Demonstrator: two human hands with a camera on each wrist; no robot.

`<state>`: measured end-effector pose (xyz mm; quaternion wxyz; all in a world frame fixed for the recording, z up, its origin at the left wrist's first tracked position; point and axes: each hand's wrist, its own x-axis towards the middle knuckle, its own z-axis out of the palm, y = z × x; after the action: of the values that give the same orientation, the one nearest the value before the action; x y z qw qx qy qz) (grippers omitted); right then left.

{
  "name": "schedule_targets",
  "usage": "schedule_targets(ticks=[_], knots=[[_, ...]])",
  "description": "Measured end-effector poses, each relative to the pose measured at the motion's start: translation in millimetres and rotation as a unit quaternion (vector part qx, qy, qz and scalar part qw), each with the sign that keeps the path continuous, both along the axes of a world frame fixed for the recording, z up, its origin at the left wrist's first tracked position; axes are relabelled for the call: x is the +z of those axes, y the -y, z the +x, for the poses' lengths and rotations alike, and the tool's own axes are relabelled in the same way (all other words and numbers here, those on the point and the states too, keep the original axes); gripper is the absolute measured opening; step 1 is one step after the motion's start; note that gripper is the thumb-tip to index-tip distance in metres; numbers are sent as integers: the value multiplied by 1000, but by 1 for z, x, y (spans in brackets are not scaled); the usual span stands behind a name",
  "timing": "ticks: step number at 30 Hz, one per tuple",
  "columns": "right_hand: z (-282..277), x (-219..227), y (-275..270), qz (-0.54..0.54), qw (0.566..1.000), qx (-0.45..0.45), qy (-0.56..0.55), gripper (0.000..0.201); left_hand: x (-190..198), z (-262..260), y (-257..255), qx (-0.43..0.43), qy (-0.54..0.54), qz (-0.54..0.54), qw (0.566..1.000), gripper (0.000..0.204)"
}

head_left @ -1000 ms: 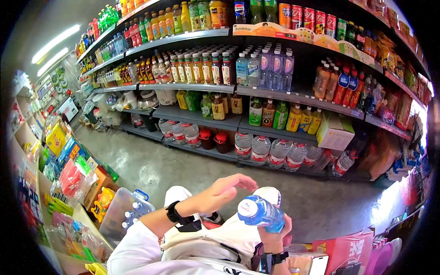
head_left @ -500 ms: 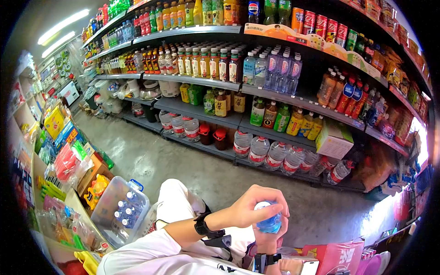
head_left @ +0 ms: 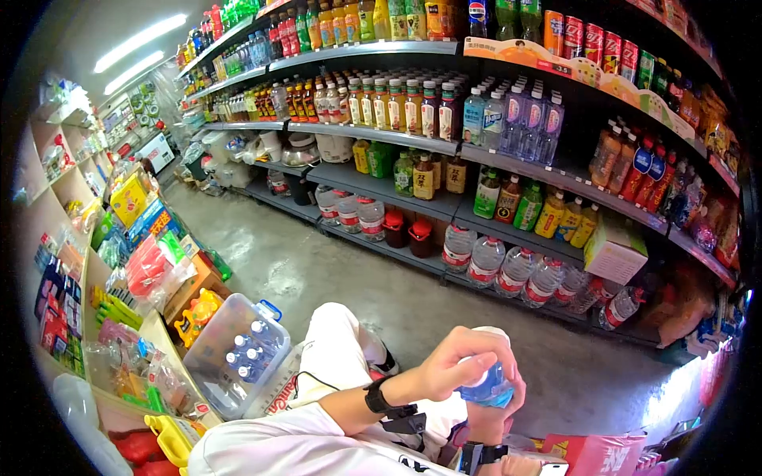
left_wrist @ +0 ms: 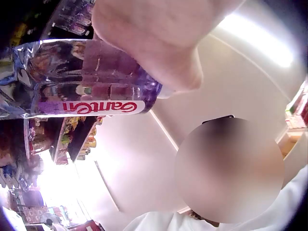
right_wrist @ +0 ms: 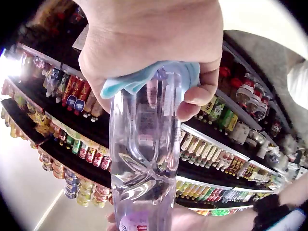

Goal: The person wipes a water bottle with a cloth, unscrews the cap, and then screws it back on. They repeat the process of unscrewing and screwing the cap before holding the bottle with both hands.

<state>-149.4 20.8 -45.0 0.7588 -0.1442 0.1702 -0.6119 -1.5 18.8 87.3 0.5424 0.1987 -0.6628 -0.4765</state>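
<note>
Between my two hands is a clear plastic water bottle (head_left: pixel 481 390) with a purple-tinted label (left_wrist: pixel 96 107). My left hand (head_left: pixel 468 357) curls over its cap end, fingers bent round it. From below, my right hand (head_left: pixel 486 422) grips the base end through a light blue cloth (right_wrist: pixel 132 85). The right wrist view shows the bottle's ribbed clear body (right_wrist: pixel 144 130) between the hands, with water inside. In the left wrist view the bottle lies sideways across the frame, its neck end under the left hand.
An open clear bin (head_left: pixel 202 373) with several small water bottles (head_left: pixel 252 349) stands at the left, by packaged goods. Long drink shelves (head_left: pixel 397 186) run across the aisle, large water jugs (head_left: pixel 484 263) at the bottom. Grey floor (head_left: pixel 262 238) lies between. A red bag (head_left: pixel 591 452) is at lower right.
One second ago my left hand hovered apart from the bottle; it came down and now grips the cap end. The head view has turned left, shifting the surroundings rightward.
</note>
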Motion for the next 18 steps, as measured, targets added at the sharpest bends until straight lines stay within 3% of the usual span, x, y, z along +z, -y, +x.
schedule_targets(ticks=[6, 18], knots=[[-9, -13, -1, 7, 999, 29, 39, 52, -1, -3, -10, 19, 7, -22, 1000, 48], [-13, -27, -2, 41, 999, 16, 11, 55, -4, 1, -16, 29, -8, -20, 999, 48]])
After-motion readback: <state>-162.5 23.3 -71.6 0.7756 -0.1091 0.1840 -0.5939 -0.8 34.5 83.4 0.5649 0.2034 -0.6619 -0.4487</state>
